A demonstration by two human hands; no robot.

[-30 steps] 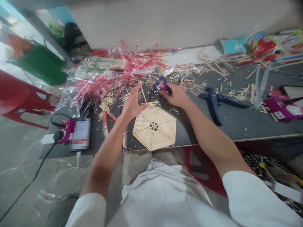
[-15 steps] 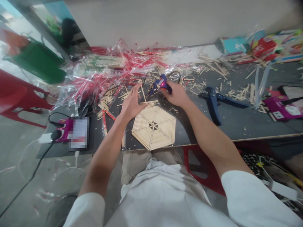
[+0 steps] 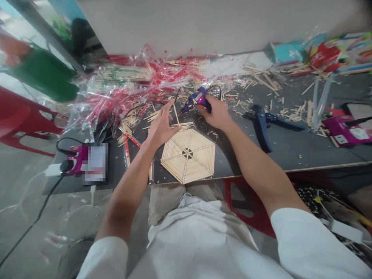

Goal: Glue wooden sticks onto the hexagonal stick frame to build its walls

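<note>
My left hand (image 3: 161, 126) holds a short wooden stick (image 3: 176, 114) endwise between its fingertips and thumb, just above the far edge of a hexagonal panel (image 3: 200, 155). Rows of pale sticks form that panel, which has ridged spokes and a small dark opening at its centre. My right hand (image 3: 216, 113) is wrapped round a blue hot glue gun (image 3: 200, 97) with a small red light, its nozzle pointing left toward the stick. A few loose sticks (image 3: 186, 124) lie along the panel's far edge, partly hidden by my left hand.
Clear and red plastic wrappers (image 3: 124, 91) heap at the back left. Blue cutters (image 3: 263, 128) lie right of my right arm, among stick offcuts (image 3: 293, 114). A phone (image 3: 95, 162) and a purple power strip (image 3: 76, 159) sit at the left edge. A red stool (image 3: 23, 116) stands beyond.
The whole view has shifted slightly. Both hands keep nearly the same pose, with the stick and the glue gun still held.
</note>
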